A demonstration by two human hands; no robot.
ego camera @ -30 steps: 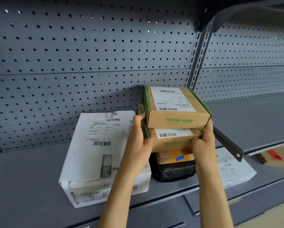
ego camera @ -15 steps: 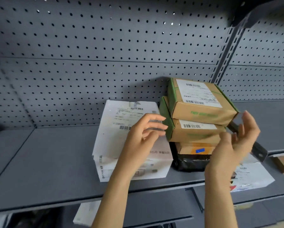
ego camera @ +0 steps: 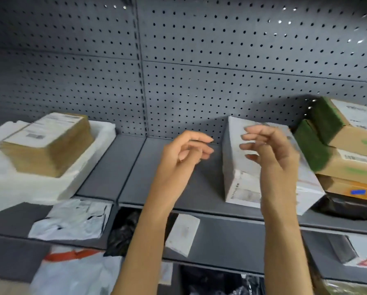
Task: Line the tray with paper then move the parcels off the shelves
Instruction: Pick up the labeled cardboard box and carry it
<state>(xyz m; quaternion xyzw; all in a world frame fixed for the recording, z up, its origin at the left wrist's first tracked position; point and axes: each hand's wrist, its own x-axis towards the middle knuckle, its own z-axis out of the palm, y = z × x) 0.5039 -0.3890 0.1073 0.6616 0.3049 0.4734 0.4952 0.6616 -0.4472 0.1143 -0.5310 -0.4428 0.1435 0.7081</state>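
Observation:
My left hand (ego camera: pixel 182 154) and my right hand (ego camera: pixel 272 152) hover empty over the grey shelf (ego camera: pixel 178 201), fingers loosely curled and apart. Behind my right hand stands a white parcel (ego camera: pixel 238 167), partly hidden by it. At the far right two brown cardboard boxes with green edges (ego camera: pixel 348 141) sit stacked on an orange-taped box (ego camera: pixel 348 188) and a black bag (ego camera: pixel 344 207). At the left a brown labelled box (ego camera: pixel 46 145) rests on a white foam tray (ego camera: pixel 50 188).
Perforated grey back panels (ego camera: pixel 199 71) rise behind the shelf. Lower shelves hold white mailer bags (ego camera: pixel 72 220), a small white box (ego camera: pixel 182 233), black bags (ego camera: pixel 125 231), and a white bag with an orange stripe (ego camera: pixel 72 269).
My hands let go of the stacked brown boxes and drew back open. The view swung left, so the stack now sits at the right edge and the foam tray has come into sight.

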